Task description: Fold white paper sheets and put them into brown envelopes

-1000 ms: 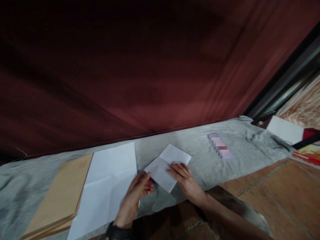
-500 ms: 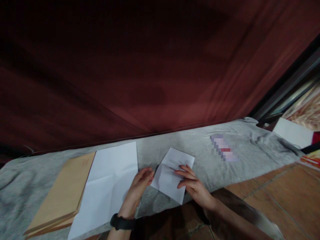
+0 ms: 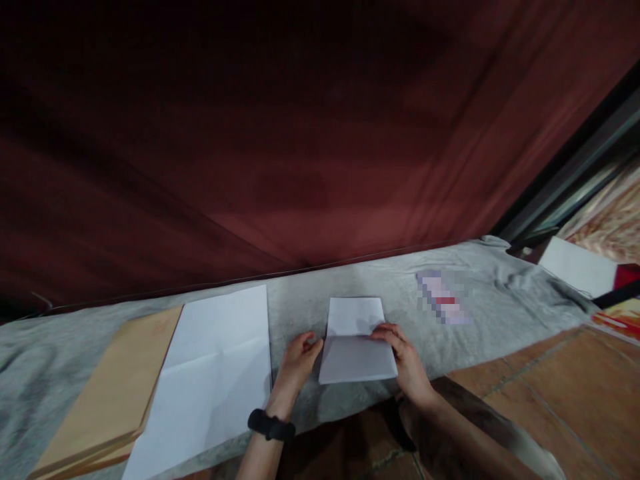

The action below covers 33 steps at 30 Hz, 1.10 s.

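Note:
A small folded white paper [image 3: 356, 339] lies on the grey cloth [image 3: 400, 287] near the front edge. My left hand [image 3: 298, 360], with a black watch on the wrist, pinches the paper's left edge with curled fingers. At the paper's right edge my right hand [image 3: 407, 360] grips it, fingers bent over the fold line. The paper sits square to me between both hands.
A larger creased white sheet [image 3: 210, 373] lies left of my hands, partly over a stack of brown envelopes [image 3: 110, 393]. A small blurred card [image 3: 443, 299] lies further right on the cloth. A dark red curtain [image 3: 300, 133] hangs behind. Another white sheet [image 3: 577, 265] sits far right.
The small paper has been turned from a tilted position to square with me. Both hands shifted to its left and right edges.

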Tool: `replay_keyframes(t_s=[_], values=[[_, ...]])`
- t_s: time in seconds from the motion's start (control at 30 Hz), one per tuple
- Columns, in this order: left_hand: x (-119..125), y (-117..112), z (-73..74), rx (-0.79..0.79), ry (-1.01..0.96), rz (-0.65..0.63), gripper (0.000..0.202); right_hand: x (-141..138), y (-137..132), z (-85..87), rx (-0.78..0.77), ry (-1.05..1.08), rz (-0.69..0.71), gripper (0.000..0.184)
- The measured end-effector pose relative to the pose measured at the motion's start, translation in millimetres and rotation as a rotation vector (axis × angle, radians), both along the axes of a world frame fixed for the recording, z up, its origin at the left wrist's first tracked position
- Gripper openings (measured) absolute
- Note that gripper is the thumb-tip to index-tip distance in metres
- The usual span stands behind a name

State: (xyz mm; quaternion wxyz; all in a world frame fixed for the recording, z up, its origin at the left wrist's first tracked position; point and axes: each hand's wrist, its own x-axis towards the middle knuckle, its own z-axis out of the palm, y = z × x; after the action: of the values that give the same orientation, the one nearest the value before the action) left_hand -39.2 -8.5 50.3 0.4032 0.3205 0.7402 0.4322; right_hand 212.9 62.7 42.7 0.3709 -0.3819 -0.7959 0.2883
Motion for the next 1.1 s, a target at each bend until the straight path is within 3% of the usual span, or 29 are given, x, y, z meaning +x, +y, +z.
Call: replay_keyframes(t_s=[0.13,0.3,0.43,0.6,0.73,0.87,1.1], values=[[2,-6,10.7,0.024,-0.158,0.023,0.063,-2,3,1.7,-0.109,0.105,0.036,0.025],[2,-14,27.4,0.047,-0.537,0.16,0.063,-4,-4,8.8,-0.144,0.158,0.125,0.014],[0,-18,32.4,0.053,-0.656,0.134,0.065,-8,-11,10.3,-0.173,0.178,0.191,0.011],[-8,-23,26.3,0.077,-0.394,0.146,0.072,-16,-15,6.0,-0.179,0.108,0.255,0.013],[-18,-23,15.0,0.036,-0.226,0.091,0.084,-16,-16,4.8,-0.065,-0.123,0.26,0.027],[-21,-23,8.8,0.009,-0.187,0.038,0.084,-13,-16,4.9,-0.015,-0.309,0.252,0.036],[-22,-30,6.6,0.001,-0.121,-0.024,0.073,-14,-11,-3.2,-0.009,-0.353,0.195,0.032]])
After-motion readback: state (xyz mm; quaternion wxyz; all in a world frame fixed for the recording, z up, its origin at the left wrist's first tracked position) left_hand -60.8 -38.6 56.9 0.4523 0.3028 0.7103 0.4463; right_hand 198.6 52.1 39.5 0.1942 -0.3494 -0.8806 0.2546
